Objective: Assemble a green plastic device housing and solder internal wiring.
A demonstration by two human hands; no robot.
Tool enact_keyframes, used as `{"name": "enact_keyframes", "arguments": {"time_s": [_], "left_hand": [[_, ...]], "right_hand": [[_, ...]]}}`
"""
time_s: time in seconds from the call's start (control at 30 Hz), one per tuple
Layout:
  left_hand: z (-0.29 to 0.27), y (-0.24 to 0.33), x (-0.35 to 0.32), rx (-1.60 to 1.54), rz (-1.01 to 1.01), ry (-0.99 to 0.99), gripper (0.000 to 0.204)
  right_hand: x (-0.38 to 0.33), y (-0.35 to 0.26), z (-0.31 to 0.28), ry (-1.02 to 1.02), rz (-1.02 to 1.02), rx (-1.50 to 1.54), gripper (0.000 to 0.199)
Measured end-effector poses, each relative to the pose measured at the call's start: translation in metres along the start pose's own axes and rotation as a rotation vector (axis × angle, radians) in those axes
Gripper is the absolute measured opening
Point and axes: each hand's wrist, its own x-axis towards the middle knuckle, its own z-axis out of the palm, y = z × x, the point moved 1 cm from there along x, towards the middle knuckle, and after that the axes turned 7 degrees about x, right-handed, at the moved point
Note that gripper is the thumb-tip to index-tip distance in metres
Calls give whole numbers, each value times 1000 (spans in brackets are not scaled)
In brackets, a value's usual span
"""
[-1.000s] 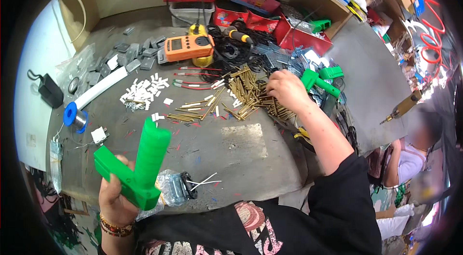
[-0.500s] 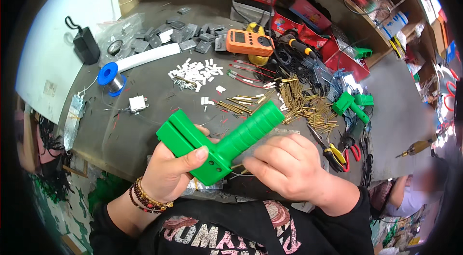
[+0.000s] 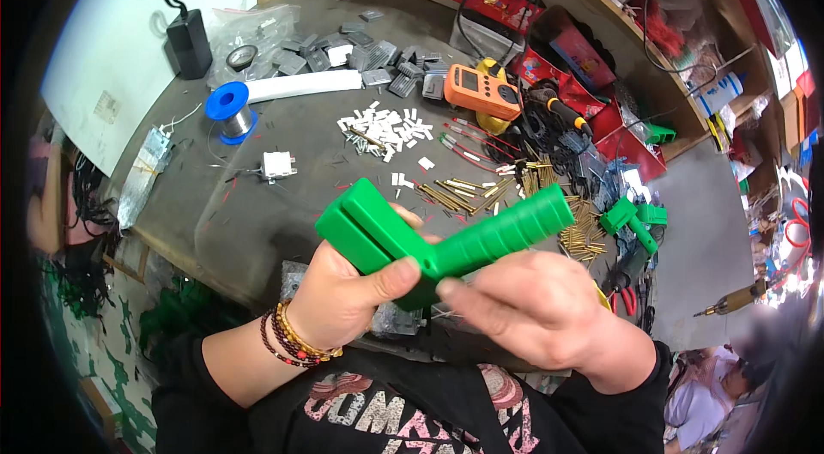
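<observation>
My left hand (image 3: 343, 295) grips a green plastic housing with a ribbed handle (image 3: 506, 231), thumb on the near side and fingers behind. A long slot runs along its boxy end, and the handle points up to the right. My right hand (image 3: 541, 304) is just below the handle, its fingers curled in and thumb and forefinger close to the housing near the handle's base. Whatever lies between those fingertips is hidden.
Beyond my hands lie white connectors (image 3: 386, 132), brass-coloured pins (image 3: 455, 194) and grey plastic pieces (image 3: 378, 55). A solder spool (image 3: 230, 113) stands left, an orange multimeter (image 3: 482, 92) behind. Another green housing (image 3: 631, 218) and an electric screwdriver (image 3: 730, 298) are right. Someone sits at lower right.
The whole view has shifted, so the bench sits further right in it. The green housing is turned slightly in my left hand, and my right fingertips have come up against its lower edge.
</observation>
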Motion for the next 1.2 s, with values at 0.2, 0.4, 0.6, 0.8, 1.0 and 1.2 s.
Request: {"name": "enact_keyframes", "arguments": {"time_s": [0.2, 0.4, 0.6, 0.8, 1.0, 1.2], "left_hand": [[5, 2, -3, 558, 235, -24, 40], [9, -3, -6, 592, 292, -96, 36], [4, 6, -4, 419, 220, -47, 39], [8, 11, 4, 45, -190, -138, 61], [-18, 15, 13, 1226, 192, -451, 89], [-11, -24, 6, 1693, 155, -507, 66]], "right_hand": [[16, -9, -2, -159, 78, -336, 31], [10, -9, -7, -213, 7, -267, 31], [14, -12, -27, -254, 137, -637, 23], [-4, -13, -29, -298, 66, -467, 24], [-38, -7, -47, -255, 265, -373, 36], [-102, -20, -16, -232, 525, -187, 40]]}}
